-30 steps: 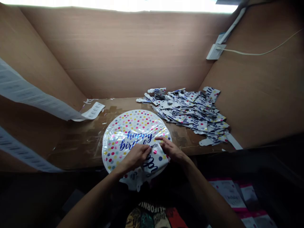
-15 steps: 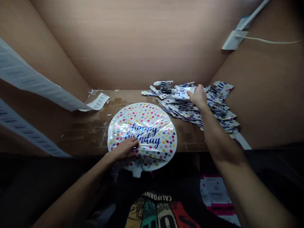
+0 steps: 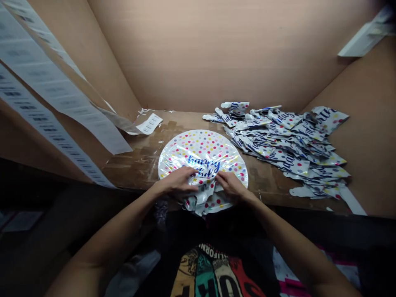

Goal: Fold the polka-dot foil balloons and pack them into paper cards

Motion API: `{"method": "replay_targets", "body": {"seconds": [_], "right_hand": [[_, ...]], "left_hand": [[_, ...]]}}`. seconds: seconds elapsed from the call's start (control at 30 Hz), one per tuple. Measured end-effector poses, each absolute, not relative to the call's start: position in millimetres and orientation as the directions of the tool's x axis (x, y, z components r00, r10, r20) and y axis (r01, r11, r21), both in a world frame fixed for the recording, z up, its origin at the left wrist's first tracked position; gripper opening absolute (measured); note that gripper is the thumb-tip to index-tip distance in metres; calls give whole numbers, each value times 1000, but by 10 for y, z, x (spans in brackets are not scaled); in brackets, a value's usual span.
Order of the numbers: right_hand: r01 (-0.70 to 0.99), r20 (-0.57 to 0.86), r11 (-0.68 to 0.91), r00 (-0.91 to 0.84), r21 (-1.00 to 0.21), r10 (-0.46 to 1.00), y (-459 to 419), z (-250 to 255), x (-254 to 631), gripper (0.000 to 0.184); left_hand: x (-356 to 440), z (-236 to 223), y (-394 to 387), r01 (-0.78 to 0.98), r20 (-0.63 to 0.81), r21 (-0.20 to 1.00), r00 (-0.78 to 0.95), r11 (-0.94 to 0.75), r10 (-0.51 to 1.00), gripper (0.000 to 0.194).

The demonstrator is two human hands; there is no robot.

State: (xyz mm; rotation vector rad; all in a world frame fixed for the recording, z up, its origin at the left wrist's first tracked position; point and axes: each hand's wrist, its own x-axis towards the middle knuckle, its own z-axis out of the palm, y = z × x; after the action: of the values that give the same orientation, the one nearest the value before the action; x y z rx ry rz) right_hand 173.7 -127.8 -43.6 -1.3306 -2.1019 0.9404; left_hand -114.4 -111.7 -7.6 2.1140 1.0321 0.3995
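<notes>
A flat, round foil balloon (image 3: 202, 144), white with coloured dots and blue "happy birthday" lettering, lies at the table's front edge in front of me. Its lower part is bunched and creased. My left hand (image 3: 182, 181) grips the creased foil left of centre, fingers curled over it. On the other side, my right hand (image 3: 230, 185) pinches the foil near the lettering between thumb and fingers. To the right is a loose pile of folded foil balloons (image 3: 287, 140) of the same print, touching neither hand.
Brown cardboard (image 3: 179, 119) covers the table between tall panels at the back and sides. Long strips of barcode labels (image 3: 62, 103) hang at the left, one end (image 3: 150, 123) resting on the table. A white fixture (image 3: 359, 41) is mounted at the upper right.
My right hand has left a folded balloon on the pile and come over to the flat balloon. The flat balloon's lower part is now gathered up between both hands. The view has shifted left.
</notes>
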Motion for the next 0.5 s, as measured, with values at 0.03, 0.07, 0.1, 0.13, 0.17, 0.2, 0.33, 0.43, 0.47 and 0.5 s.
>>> {"method": "replay_targets", "body": {"seconds": [0.03, 0.07, 0.1, 0.13, 0.17, 0.2, 0.33, 0.43, 0.47, 0.5], "right_hand": [[543, 1, 240, -404, -805, 915, -1191, -406, 1774, 36], [512, -27, 199, -400, -836, 916, -1120, -369, 1804, 37], [494, -41, 174, -393, -852, 919, -1068, -325, 1830, 39], [489, -35, 166, -376, -857, 926, -1039, -275, 1852, 40], [494, -10, 174, -347, -852, 938, -1035, -222, 1874, 40], [506, 33, 200, -319, -839, 947, -1058, -169, 1898, 39], [584, 183, 457, -467, -671, 865, -1349, -95, 2017, 47], [666, 170, 589, -585, -458, 793, -1597, -270, 2132, 67], [700, 166, 590, -578, -402, 799, -1649, -351, 2177, 60], [728, 164, 580, -563, -365, 810, -1677, -427, 2226, 54]], "left_hand": [[-1183, -62, -1155, 546, -3, 714, 630, -440, 777, 68], [-1226, -54, -1188, 562, 11, 694, 616, -450, 787, 79], [-1274, -48, -1216, 595, 4, 676, 586, -435, 810, 78], [-1327, -40, -1233, 634, -15, 660, 547, -403, 837, 70], [-1384, -27, -1241, 670, -32, 646, 504, -367, 863, 58], [-1444, -6, -1240, 694, -39, 637, 464, -336, 885, 50], [-1683, 128, -1188, 684, -12, 678, 376, -269, 927, 46], [-1821, 166, -1155, 608, -74, 770, 384, -192, 921, 38], [-1857, 151, -1143, 570, -102, 806, 401, -161, 911, 33], [-1888, 121, -1125, 529, -125, 839, 413, -126, 902, 29]]}}
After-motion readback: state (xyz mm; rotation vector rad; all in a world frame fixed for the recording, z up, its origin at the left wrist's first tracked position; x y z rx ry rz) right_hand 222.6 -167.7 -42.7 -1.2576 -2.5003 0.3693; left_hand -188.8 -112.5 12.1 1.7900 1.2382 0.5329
